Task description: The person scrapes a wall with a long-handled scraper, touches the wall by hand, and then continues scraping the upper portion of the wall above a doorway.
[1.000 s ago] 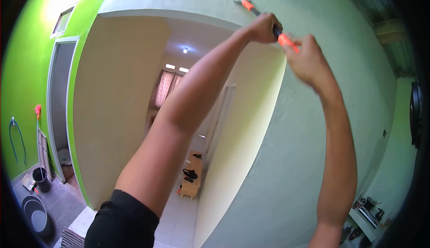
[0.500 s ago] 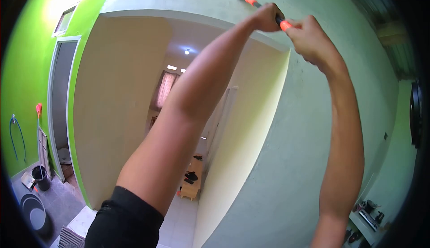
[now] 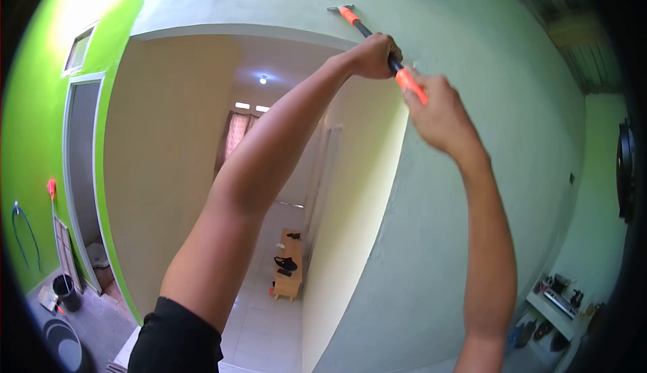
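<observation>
Raised overhead, both arms hold a long-handled scraper (image 3: 362, 28) with a black shaft and orange sections. Its narrow cross-shaped head (image 3: 340, 8) is against or very near the pale green wall (image 3: 465, 29) above the wide opening; contact cannot be made out. My left hand (image 3: 375, 56) wraps around the black middle of the shaft. Lower on the handle, my right hand (image 3: 437, 109) grips the orange end, its fingers partly hidden from view. The shaft slants up and to the left from my right hand.
Through the opening, a low wooden bench (image 3: 288, 282) bears dark items. Buckets (image 3: 64, 343) stand on the floor at lower left, beside a bright green wall (image 3: 37, 137) and a doorway (image 3: 82, 171). A shelf (image 3: 556, 309) holding kitchen things is at lower right.
The camera view has shifted, moving the opening left and down in the picture. Both hands are lower, and the scraper slants more steeply, with more of its head visible.
</observation>
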The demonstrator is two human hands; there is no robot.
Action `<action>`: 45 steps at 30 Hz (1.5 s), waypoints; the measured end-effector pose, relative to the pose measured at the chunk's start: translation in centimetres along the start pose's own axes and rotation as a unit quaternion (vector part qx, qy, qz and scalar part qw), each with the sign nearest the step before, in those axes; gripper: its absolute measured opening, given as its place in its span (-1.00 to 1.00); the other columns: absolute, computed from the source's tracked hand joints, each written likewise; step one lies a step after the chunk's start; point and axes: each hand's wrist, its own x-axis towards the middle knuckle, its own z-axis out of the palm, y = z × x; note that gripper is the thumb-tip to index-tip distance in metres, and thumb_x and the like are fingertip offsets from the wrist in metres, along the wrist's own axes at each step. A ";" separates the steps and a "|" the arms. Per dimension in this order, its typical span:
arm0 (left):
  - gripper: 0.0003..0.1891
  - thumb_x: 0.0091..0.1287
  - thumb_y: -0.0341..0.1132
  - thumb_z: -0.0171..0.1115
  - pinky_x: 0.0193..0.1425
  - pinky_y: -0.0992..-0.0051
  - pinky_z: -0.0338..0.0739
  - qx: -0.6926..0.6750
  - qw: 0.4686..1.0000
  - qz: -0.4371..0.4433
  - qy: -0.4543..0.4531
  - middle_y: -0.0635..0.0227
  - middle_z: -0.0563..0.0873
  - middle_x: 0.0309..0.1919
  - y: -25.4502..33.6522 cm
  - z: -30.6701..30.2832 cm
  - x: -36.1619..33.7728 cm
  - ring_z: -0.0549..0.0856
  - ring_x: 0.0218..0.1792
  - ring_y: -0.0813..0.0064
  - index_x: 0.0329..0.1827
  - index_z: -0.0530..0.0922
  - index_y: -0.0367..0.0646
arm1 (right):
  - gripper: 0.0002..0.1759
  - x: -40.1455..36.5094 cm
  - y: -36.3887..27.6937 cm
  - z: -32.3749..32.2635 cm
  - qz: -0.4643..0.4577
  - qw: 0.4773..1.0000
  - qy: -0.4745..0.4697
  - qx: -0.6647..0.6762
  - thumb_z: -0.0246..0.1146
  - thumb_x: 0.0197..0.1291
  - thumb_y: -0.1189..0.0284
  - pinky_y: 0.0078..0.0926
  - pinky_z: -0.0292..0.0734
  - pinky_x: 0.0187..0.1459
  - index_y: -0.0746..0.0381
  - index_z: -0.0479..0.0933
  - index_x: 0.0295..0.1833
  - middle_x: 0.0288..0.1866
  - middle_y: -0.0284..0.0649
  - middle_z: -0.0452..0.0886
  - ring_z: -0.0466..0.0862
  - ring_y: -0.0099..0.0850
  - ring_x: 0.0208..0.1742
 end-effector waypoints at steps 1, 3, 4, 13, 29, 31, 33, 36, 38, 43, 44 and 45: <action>-0.76 -0.08 -0.47 0.29 -0.41 0.21 0.25 0.000 1.000 0.014 -0.007 0.07 0.41 -0.64 0.2 1.3 -1.1 0.34 -0.51 0.15 -0.64 0.34 -0.30 | -0.57 -1.4 1.0 1.5 -0.014 1.000 0.025 0.012 0.07 0.43 0.37 -0.06 0.58 -0.17 0.34 0.44 0.32 -0.29 0.16 0.68 0.72 0.09 -0.24; -0.79 -0.12 -0.50 0.26 -0.40 0.19 0.25 0.005 0.999 0.050 -0.019 0.06 0.43 -0.62 0.6 3.8 -2.9 0.37 -0.51 0.11 -0.65 0.34 -0.28 | -0.49 -3.9 3.8 5.7 -0.046 0.995 0.082 0.036 0.06 0.46 0.38 -0.06 0.56 -0.22 0.32 0.37 0.45 -0.37 0.15 0.65 0.69 0.09 -0.32; -0.85 -0.19 -0.52 0.23 -0.38 0.18 0.32 0.027 0.997 0.053 -0.043 0.08 0.48 -0.61 1.9 4.4 -3.7 0.45 -0.49 0.06 -0.66 0.39 -0.28 | -0.46 -5.5 4.4 6.8 -0.024 0.995 0.081 0.046 0.05 0.48 0.38 -0.08 0.55 -0.24 0.31 0.32 0.50 -0.41 0.13 0.63 0.67 0.05 -0.36; -0.96 -0.23 -0.51 0.22 -0.30 0.18 0.46 0.023 0.983 0.120 -0.137 0.11 0.57 -0.65 6.8 13.6 -3.3 0.56 -0.47 0.01 -0.68 0.53 -0.21 | -0.45 -13.6 6.8 8.2 0.108 0.980 0.113 0.121 0.00 0.58 0.38 -0.32 0.49 -0.37 0.34 0.26 0.58 -0.54 -0.11 0.45 0.52 -0.39 -0.56; -0.86 -0.26 -0.54 0.22 -0.35 0.22 0.37 -0.018 0.988 0.099 -0.116 0.14 0.48 -0.69 10.3 20.6 1.0 0.44 -0.54 0.07 -0.73 0.39 -0.24 | -0.33 -15.8 14.7 3.6 0.216 0.726 0.060 0.650 0.08 0.52 0.38 -0.79 0.15 -0.63 0.27 0.10 0.65 0.15 -0.03 0.57 0.28 -0.74 -0.54; -0.88 -0.26 -0.54 0.21 -0.35 0.22 0.38 -0.006 0.990 0.098 -0.103 0.13 0.48 -0.70 10.4 21.5 1.7 0.43 -0.55 0.06 -0.73 0.41 -0.24 | -0.32 -15.7 16.6 3.4 0.198 0.715 0.055 0.669 0.06 0.52 0.38 -0.81 0.15 -0.63 0.26 0.07 0.66 0.16 -0.02 0.57 0.22 -0.75 -0.55; -0.92 -0.25 -0.53 0.18 -0.38 0.21 0.39 0.001 0.990 0.103 -0.093 0.11 0.48 -0.72 10.5 22.9 3.6 0.42 -0.56 0.03 -0.74 0.44 -0.23 | -0.33 -14.9 19.0 2.2 0.193 0.672 0.042 0.713 0.06 0.52 0.38 -0.81 0.14 -0.64 0.27 0.08 0.65 0.17 -0.02 0.56 0.22 -0.75 -0.55; -0.92 -0.25 -0.53 0.20 -0.38 0.21 0.40 0.002 0.994 0.082 -0.074 0.09 0.49 -0.72 11.2 24.3 5.9 0.43 -0.57 0.01 -0.73 0.45 -0.24 | -0.34 -14.1 23.0 0.2 0.171 0.606 0.020 0.777 0.04 0.53 0.39 -0.81 0.11 -0.66 0.27 0.08 0.64 0.19 0.00 0.55 0.21 -0.75 -0.55; -0.93 -0.24 -0.52 0.20 -0.39 0.21 0.40 -0.013 0.995 0.089 -0.037 0.09 0.49 -0.71 11.3 25.4 6.7 0.44 -0.56 0.01 -0.72 0.47 -0.24 | -0.36 -13.8 24.6 -0.8 0.163 0.575 -0.002 0.802 0.04 0.53 0.38 -0.81 0.06 -0.67 0.27 0.10 0.63 0.07 -0.10 0.56 0.20 -0.75 -0.56; -0.94 -0.28 -0.49 0.23 -0.35 0.22 0.46 0.022 0.990 0.129 -0.058 0.15 0.55 -0.68 10.9 28.0 5.3 0.55 -0.51 0.00 -0.69 0.53 -0.21 | -0.34 -15.3 26.2 0.7 0.214 0.650 -0.022 0.729 0.07 0.55 0.35 -0.81 0.05 -0.67 0.13 0.09 0.67 -0.23 -0.35 0.40 0.20 -0.73 -0.60; -0.92 -0.31 -0.48 0.26 -0.25 0.26 0.50 0.053 0.989 0.118 -0.078 0.20 0.59 -0.63 11.3 28.3 4.6 0.60 -0.45 0.05 -0.68 0.55 -0.18 | -0.33 -16.0 26.5 1.9 0.224 0.657 -0.019 0.720 0.07 0.55 0.35 -0.80 0.05 -0.67 0.11 0.08 0.68 -0.24 -0.36 0.41 0.19 -0.74 -0.60; -0.92 -0.30 -0.47 0.28 -0.17 0.29 0.51 0.048 0.987 0.109 -0.104 0.23 0.61 -0.61 11.4 28.6 4.0 0.62 -0.43 0.10 -0.68 0.56 -0.15 | -0.32 -16.4 26.8 3.0 0.232 0.665 -0.018 0.710 0.07 0.55 0.34 -0.80 0.05 -0.67 0.09 0.06 0.69 -0.24 -0.36 0.41 0.19 -0.75 -0.61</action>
